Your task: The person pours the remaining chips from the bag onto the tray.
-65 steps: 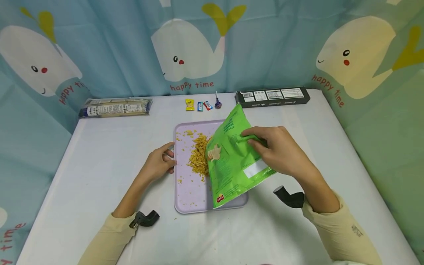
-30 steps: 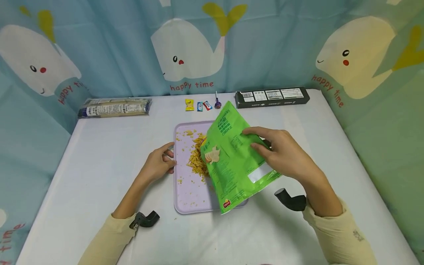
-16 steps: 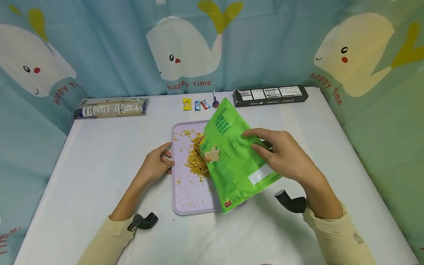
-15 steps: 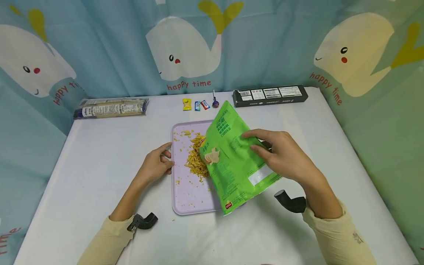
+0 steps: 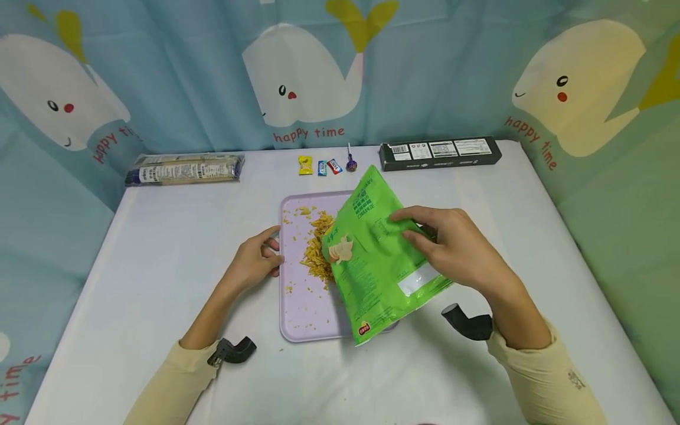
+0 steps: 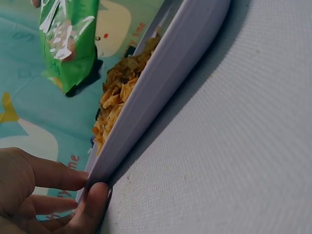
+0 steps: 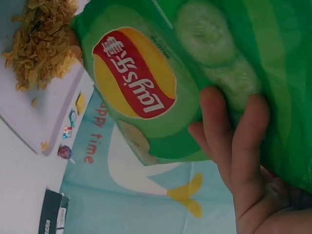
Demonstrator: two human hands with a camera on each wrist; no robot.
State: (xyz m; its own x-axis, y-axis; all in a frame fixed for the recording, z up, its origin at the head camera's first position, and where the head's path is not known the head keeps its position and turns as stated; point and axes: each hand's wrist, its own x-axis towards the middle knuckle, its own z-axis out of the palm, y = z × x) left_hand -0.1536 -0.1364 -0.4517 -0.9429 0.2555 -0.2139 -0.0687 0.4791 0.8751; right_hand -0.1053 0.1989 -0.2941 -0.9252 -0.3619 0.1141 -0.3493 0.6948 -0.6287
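A green Lay's chip bag [image 5: 379, 254] hangs tilted over the right half of a lilac tray [image 5: 297, 316]. My right hand [image 5: 451, 242] grips it by its side; in the right wrist view the fingers [image 7: 214, 117] lie across its printed front. A heap of broken potato chips [image 5: 319, 251] covers the middle of the tray, partly hidden behind the bag. At the tray's left edge, my left hand [image 5: 252, 260] pinches the rim; the left wrist view has a finger [image 6: 58, 173] on one side of it and the thumb on the other. Crumbs are scattered around the heap.
Along the back of the white table lie a long clear-wrapped package [image 5: 186, 170], a yellow candy packet [image 5: 305, 165], two small wrapped candies [image 5: 322, 168], a lollipop [image 5: 351, 163] and a long black box [image 5: 440, 153]. A whale-print curtain [image 5: 202, 71] stands behind them.
The chip bag has swung slightly, its lower corner shifting right and toward me, then it stays nearly still. My right hand moved a little with it. My left hand has kept its place on the tray.
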